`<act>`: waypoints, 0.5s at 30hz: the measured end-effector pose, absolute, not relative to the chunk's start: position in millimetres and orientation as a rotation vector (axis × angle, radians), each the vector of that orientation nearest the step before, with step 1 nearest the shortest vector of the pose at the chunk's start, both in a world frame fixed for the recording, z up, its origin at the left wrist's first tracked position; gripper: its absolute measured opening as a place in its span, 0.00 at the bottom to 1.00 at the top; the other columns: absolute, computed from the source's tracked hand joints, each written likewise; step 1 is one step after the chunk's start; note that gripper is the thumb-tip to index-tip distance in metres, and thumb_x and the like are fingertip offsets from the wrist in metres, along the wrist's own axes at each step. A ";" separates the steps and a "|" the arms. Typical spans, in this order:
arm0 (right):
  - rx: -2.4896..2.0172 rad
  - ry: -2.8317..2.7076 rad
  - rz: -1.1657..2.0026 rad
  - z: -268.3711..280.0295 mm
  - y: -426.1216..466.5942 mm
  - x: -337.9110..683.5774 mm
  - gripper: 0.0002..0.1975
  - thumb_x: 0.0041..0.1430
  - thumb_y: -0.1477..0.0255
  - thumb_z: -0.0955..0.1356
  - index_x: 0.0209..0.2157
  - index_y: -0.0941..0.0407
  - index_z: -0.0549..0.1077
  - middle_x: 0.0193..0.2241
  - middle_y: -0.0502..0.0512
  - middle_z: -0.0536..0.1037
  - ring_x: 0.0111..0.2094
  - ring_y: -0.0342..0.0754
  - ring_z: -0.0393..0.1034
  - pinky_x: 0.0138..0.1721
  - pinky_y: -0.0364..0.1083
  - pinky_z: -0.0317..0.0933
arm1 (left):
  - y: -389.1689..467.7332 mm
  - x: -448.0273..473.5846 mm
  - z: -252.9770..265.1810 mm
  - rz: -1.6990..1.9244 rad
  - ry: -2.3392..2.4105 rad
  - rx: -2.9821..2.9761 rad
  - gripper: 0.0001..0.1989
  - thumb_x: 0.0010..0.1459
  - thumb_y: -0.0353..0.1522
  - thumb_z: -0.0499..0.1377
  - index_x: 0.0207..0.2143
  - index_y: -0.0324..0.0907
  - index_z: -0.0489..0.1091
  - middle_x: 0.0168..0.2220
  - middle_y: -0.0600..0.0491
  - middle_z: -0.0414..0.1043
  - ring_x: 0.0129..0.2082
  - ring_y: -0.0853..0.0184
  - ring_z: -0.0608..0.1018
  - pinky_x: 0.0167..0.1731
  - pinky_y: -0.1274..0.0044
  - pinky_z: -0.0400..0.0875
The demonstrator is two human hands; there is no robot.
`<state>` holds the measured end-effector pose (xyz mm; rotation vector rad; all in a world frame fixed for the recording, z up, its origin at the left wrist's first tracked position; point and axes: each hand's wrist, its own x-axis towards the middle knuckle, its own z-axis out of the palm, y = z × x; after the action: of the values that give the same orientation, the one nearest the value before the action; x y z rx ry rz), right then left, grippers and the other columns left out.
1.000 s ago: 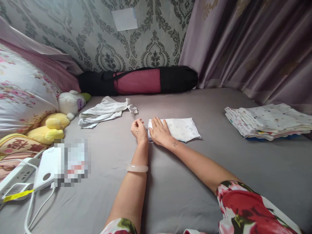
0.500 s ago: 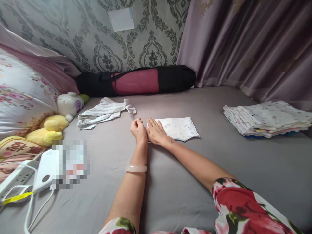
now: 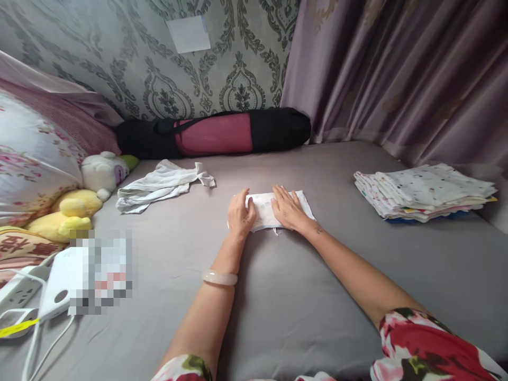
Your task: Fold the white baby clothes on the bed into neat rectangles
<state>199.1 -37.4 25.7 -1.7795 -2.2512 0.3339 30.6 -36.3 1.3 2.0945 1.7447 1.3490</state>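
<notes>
A white folded cloth [image 3: 262, 212] with a faint print and pale blue edging lies flat on the grey bed sheet. My left hand [image 3: 240, 214] rests at the cloth's left end, its thumb apart from the slightly bent fingers. Stretched flat over the right part of the cloth is my right hand [image 3: 289, 209], palm down with fingers spread. A short white string shows at the near edge of the cloth. My left wrist wears a pale bangle [image 3: 219, 277].
To the right stands a stack of folded printed cloths [image 3: 424, 190]. A crumpled white garment [image 3: 159, 186] lies at the back left. Plush toys [image 3: 65, 214], a power strip [image 3: 19, 288] and a white device [image 3: 65, 280] with cables line the left. A black and pink long bag [image 3: 214, 133] lies along the wall.
My right hand has slid right across the cloth. My left hand has gone from a loose fist beside the cloth to resting on its left end. The view has shifted slightly right.
</notes>
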 end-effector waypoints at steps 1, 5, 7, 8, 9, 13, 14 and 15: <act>-1.777 -2.270 0.332 25.0 -38.0 202.7 0.30 0.68 0.67 0.49 0.67 0.66 0.51 0.68 0.62 0.50 0.69 0.52 0.41 0.67 0.58 0.33 | -37.6 32.7 1.1 1.249 1.724 2.195 0.17 0.62 0.30 0.49 0.52 0.40 0.66 0.48 0.44 0.74 0.50 0.60 0.75 0.52 0.66 0.69; -1.736 -2.334 0.283 17.8 -41.2 206.1 0.30 0.68 0.66 0.50 0.67 0.65 0.51 0.68 0.62 0.51 0.69 0.52 0.42 0.67 0.56 0.35 | -43.4 41.8 2.5 0.795 1.722 2.424 0.20 0.66 0.33 0.46 0.58 0.39 0.63 0.60 0.43 0.66 0.62 0.57 0.65 0.60 0.64 0.61; -1.728 -2.344 0.239 12.8 -42.0 204.4 0.30 0.68 0.66 0.50 0.67 0.66 0.52 0.68 0.62 0.52 0.68 0.52 0.43 0.67 0.56 0.36 | -45.6 46.0 4.1 0.591 1.790 2.430 0.22 0.68 0.36 0.44 0.60 0.39 0.61 0.62 0.44 0.63 0.65 0.56 0.61 0.62 0.62 0.57; -1.729 -2.347 0.219 10.4 -42.2 203.5 0.30 0.68 0.66 0.50 0.66 0.66 0.53 0.67 0.62 0.52 0.68 0.53 0.43 0.67 0.56 0.36 | -46.4 47.6 5.1 0.507 1.818 2.427 0.23 0.68 0.37 0.43 0.61 0.39 0.60 0.63 0.45 0.62 0.65 0.56 0.61 0.63 0.61 0.56; -1.729 -2.349 0.203 8.2 -42.2 202.8 0.30 0.68 0.66 0.50 0.66 0.66 0.53 0.67 0.63 0.53 0.68 0.53 0.44 0.67 0.56 0.36 | -46.9 48.9 6.1 0.440 1.834 2.428 0.24 0.69 0.38 0.42 0.61 0.39 0.60 0.63 0.45 0.61 0.65 0.56 0.60 0.63 0.61 0.55; -1.720 -2.349 0.167 3.7 -41.7 202.4 0.30 0.68 0.66 0.50 0.66 0.66 0.54 0.66 0.63 0.56 0.68 0.53 0.45 0.67 0.56 0.36 | -47.2 50.3 9.3 0.323 1.865 2.441 0.25 0.69 0.38 0.40 0.62 0.38 0.59 0.64 0.46 0.60 0.66 0.56 0.59 0.64 0.62 0.53; -1.719 -2.347 0.163 3.7 -41.6 202.7 0.30 0.68 0.66 0.50 0.66 0.66 0.54 0.66 0.63 0.56 0.67 0.53 0.45 0.67 0.56 0.36 | -47.1 50.1 9.8 0.320 1.870 2.445 0.25 0.69 0.38 0.40 0.62 0.38 0.59 0.64 0.46 0.61 0.65 0.57 0.60 0.64 0.62 0.54; -1.719 -2.346 0.161 4.1 -41.7 203.0 0.30 0.68 0.66 0.50 0.66 0.66 0.55 0.66 0.63 0.56 0.67 0.53 0.46 0.67 0.56 0.36 | -47.0 49.8 10.0 0.324 1.871 2.451 0.25 0.69 0.38 0.40 0.62 0.38 0.59 0.64 0.46 0.61 0.65 0.57 0.60 0.63 0.62 0.54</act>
<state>203.0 -41.7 4.1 -1.7187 -2.3460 0.1609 49.8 -47.0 10.0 2.4508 1.8713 0.3238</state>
